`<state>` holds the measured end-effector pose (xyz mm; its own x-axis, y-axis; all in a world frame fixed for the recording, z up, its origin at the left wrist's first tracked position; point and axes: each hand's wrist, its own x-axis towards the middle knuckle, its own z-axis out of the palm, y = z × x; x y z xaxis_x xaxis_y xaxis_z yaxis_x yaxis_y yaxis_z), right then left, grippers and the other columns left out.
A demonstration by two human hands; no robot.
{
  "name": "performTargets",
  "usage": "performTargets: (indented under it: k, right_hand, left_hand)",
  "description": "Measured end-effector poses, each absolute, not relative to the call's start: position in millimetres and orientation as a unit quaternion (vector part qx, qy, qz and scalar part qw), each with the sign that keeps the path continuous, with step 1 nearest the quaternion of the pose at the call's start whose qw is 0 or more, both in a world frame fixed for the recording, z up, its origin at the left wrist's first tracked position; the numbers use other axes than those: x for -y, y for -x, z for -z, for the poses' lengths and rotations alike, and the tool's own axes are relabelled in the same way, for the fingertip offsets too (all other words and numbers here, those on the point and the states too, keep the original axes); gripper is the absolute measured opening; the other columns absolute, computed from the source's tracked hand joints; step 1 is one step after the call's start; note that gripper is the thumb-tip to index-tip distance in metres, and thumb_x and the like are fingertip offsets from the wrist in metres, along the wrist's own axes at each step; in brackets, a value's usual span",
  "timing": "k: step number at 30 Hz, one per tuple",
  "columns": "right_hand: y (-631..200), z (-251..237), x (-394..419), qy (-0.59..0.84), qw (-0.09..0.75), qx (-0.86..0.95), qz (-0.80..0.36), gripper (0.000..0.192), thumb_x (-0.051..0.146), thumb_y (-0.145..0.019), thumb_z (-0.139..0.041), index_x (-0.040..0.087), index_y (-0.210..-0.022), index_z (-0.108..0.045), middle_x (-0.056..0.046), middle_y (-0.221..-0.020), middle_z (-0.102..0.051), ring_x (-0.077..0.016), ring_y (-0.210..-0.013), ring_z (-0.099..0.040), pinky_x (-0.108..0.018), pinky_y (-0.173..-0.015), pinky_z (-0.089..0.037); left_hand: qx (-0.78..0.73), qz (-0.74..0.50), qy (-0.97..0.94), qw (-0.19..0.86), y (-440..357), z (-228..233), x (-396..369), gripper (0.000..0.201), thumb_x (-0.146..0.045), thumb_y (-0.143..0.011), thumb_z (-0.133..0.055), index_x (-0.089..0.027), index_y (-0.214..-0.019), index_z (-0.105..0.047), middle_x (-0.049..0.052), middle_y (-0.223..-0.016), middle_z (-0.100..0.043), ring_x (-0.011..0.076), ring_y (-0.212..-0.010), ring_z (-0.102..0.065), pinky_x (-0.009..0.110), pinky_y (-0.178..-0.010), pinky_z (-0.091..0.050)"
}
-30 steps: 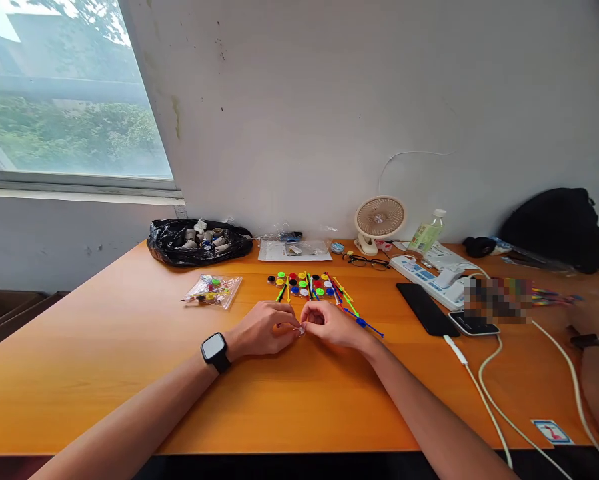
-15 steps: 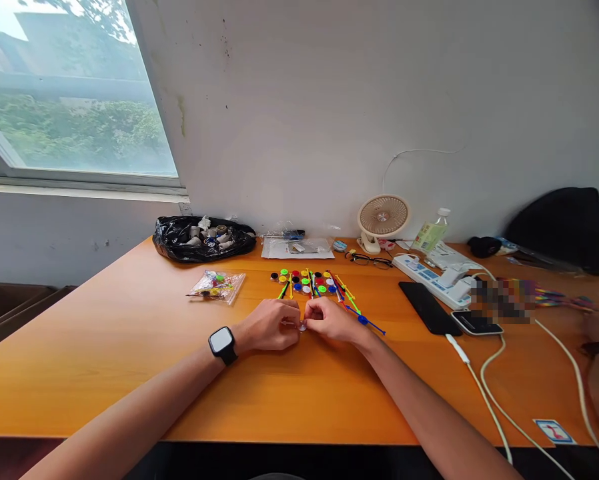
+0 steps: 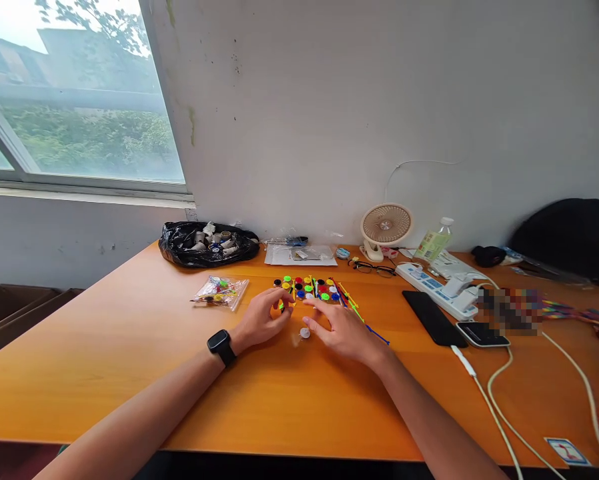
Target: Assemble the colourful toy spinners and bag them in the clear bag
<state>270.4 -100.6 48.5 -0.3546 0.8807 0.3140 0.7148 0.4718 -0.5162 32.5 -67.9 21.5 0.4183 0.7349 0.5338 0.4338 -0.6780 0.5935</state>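
Note:
A small white round piece (image 3: pixel 305 333) lies on the wooden table (image 3: pixel 239 400), just below the gap between my hands. My left hand (image 3: pixel 263 316) hovers left of it, fingers loosely curved and apart, holding nothing. On the other side, my right hand (image 3: pixel 343 328) has its thumb and fingers spread, the thumb close to the white piece but apart from it. Rows of coloured round plastic pieces (image 3: pixel 308 290) sit just beyond my fingertips. Thin coloured plastic sticks (image 3: pixel 350 301) lie among them, and a blue stick (image 3: pixel 379 335) slants out to the right.
A clear bag of coloured parts (image 3: pixel 221 293) lies left. Behind stand a black plastic bag (image 3: pixel 179 253), papers (image 3: pixel 279 255), glasses (image 3: pixel 372 268), a fan (image 3: pixel 387 225) and a bottle (image 3: pixel 435 241). Right are a black phone (image 3: pixel 432 317), a power strip (image 3: pixel 429 283) and cables (image 3: pixel 494 400).
Both hands have opened and let go of the small white piece, which now rests on the table. They have drawn slightly apart. The view has shifted a little.

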Motion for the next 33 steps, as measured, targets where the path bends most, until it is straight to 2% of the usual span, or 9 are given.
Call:
performTargets:
  k: [2,3,5,7,11,16,22,33]
  right_hand:
    - [-270,-47,100,0.506,0.309,0.782,-0.192,0.041,0.057,-0.101,-0.054,0.023,-0.081,-0.066,0.0,-0.062,-0.057,-0.0165,-0.057,-0.051,-0.03,-0.057,-0.034]
    - [-270,-47,98,0.51,0.338,0.763,-0.208,0.049,0.059,-0.103,-0.049,0.022,-0.073,-0.06,0.002,-0.056,-0.049,-0.0146,-0.051,-0.042,-0.03,-0.054,-0.028]
    - [-271,-45,94,0.502,0.397,0.734,-0.226,0.054,0.063,-0.104,-0.046,0.021,-0.069,-0.054,0.003,-0.056,-0.042,-0.013,-0.051,-0.035,-0.03,-0.052,-0.024]
    - [-273,-44,91,0.497,0.425,0.724,-0.218,0.055,0.064,-0.103,-0.048,0.021,-0.069,-0.052,0.003,-0.057,-0.04,-0.0125,-0.052,-0.034,-0.029,-0.053,-0.024]
    - [-272,-43,91,0.508,0.413,0.737,-0.171,0.054,0.061,-0.102,-0.051,0.021,-0.067,-0.05,0.005,-0.056,-0.035,-0.0124,-0.052,-0.035,-0.029,-0.055,-0.025]
    - [-269,-42,92,0.525,0.37,0.756,-0.128,0.053,0.059,-0.104,-0.049,0.021,-0.066,-0.048,0.005,-0.054,-0.037,-0.0124,-0.051,-0.037,-0.029,-0.056,-0.025]
    - [-267,-39,94,0.528,0.335,0.774,-0.101,0.05,0.056,-0.105,-0.048,0.021,-0.068,-0.052,0.004,-0.053,-0.043,-0.0124,-0.051,-0.039,-0.029,-0.056,-0.024]
    - [-266,-40,96,0.523,0.289,0.799,-0.068,0.044,0.049,-0.105,-0.05,0.022,-0.071,-0.061,0.002,-0.057,-0.055,-0.0131,-0.053,-0.046,-0.029,-0.058,-0.026]
  left_hand:
    - [-0.364,-0.41,-0.818,0.173,-32,-18,66,0.01,-0.021,-0.095,-0.059,-0.022,-0.103,-0.066,0.003,-0.094,-0.071,0.0172,-0.084,-0.063,0.027,-0.073,-0.046]
    - [-0.37,-0.409,-0.817,0.166,-32,-17,65,0.009,-0.021,-0.095,-0.06,-0.022,-0.102,-0.066,0.003,-0.094,-0.071,0.0172,-0.084,-0.063,0.027,-0.074,-0.046]
    - [-0.385,-0.408,-0.813,0.155,-32,-14,63,0.008,-0.022,-0.096,-0.059,-0.022,-0.101,-0.065,0.003,-0.094,-0.071,0.0177,-0.084,-0.064,0.028,-0.074,-0.047]
    - [-0.4,-0.405,-0.809,0.145,-30,-12,60,0.009,-0.023,-0.097,-0.059,-0.023,-0.103,-0.066,0.003,-0.095,-0.071,0.019,-0.087,-0.064,0.029,-0.075,-0.049]
    - [-0.419,-0.394,-0.81,0.115,-26,-7,52,0.015,-0.021,-0.095,-0.061,-0.024,-0.109,-0.066,0.005,-0.103,-0.071,0.023,-0.099,-0.065,0.033,-0.083,-0.052]
    - [-0.416,-0.366,-0.828,0.087,-23,-1,46,0.023,-0.022,-0.094,-0.063,-0.024,-0.117,-0.067,0.007,-0.118,-0.071,0.0275,-0.112,-0.064,0.04,-0.095,-0.054]
    - [-0.384,-0.321,-0.862,0.076,-24,-2,46,0.029,-0.028,-0.104,-0.054,-0.026,-0.129,-0.071,0.006,-0.132,-0.072,0.0279,-0.122,-0.062,0.044,-0.105,-0.052]
    - [-0.377,-0.312,-0.869,0.075,-25,-3,49,0.031,-0.035,-0.104,-0.058,-0.025,-0.13,-0.073,0.007,-0.133,-0.073,0.0288,-0.124,-0.061,0.047,-0.108,-0.051]
